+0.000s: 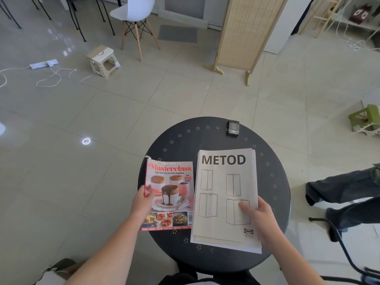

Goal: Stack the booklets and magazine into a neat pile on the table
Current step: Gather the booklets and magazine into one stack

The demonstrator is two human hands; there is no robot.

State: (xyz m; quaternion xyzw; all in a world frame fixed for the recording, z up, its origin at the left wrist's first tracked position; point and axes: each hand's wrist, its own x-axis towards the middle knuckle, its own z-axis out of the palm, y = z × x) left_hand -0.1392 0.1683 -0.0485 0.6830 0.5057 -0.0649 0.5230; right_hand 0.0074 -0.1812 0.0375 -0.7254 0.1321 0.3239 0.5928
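Observation:
A red and pink cookbook magazine (169, 194) titled Masterclass lies at the left edge of the round black table (181, 138). My left hand (141, 202) grips its left edge, thumb on the cover. To its right is a loose pile of white booklets (225, 194); the top one reads METOD and shows cabinet drawings. Lower sheets stick out at the bottom and right. My right hand (260, 217) holds the pile's right edge, thumb pressed on the top booklet. Magazine and booklets lie side by side, edges nearly touching.
A small dark box (233, 128) stands at the table's far edge. Another person's legs in jeans (345, 194) are to the right, beside a black chair frame (347, 254). On the tiled floor beyond stand a beige step stool (102, 60), a white chair (133, 17) and a wooden screen (244, 31).

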